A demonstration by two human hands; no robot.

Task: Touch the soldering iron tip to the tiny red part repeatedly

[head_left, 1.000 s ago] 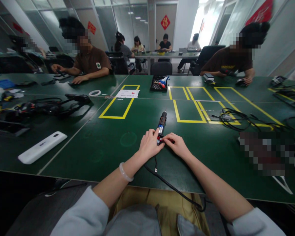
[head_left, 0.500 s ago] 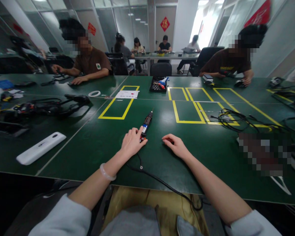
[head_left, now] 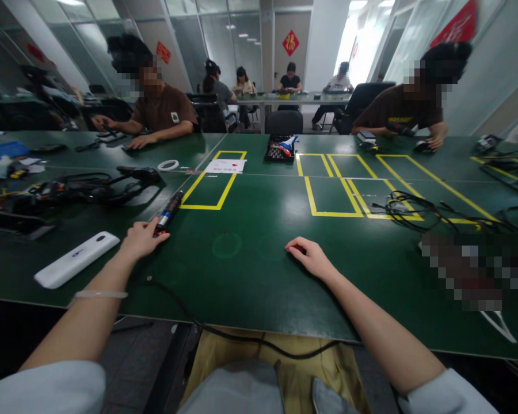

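My left hand (head_left: 140, 240) is closed round a corded electric screwdriver (head_left: 169, 214), dark with a blue-and-white band and orange near its rear. The tool lies low over the green table, its tip pointing away from me beside a yellow-taped rectangle (head_left: 201, 207). From behind my left hand a black cord (head_left: 224, 332) runs across the table's front edge. My right hand (head_left: 309, 255) rests on the table near the middle. Its fingers are curled in towards the thumb, with nothing visible in them.
A white oblong device (head_left: 77, 260) lies just left of my left hand. Black cable bundles (head_left: 129, 184) sit beyond it, and more coiled cables (head_left: 408, 207) lie right. A black tray of tools (head_left: 278, 150) and a white paper (head_left: 225, 166) are farther back. Two people sit across the table.
My left hand has carried the electric screwdriver from the table's middle to the left, near the white device. The cord has trailed along. My right hand has stayed in place.
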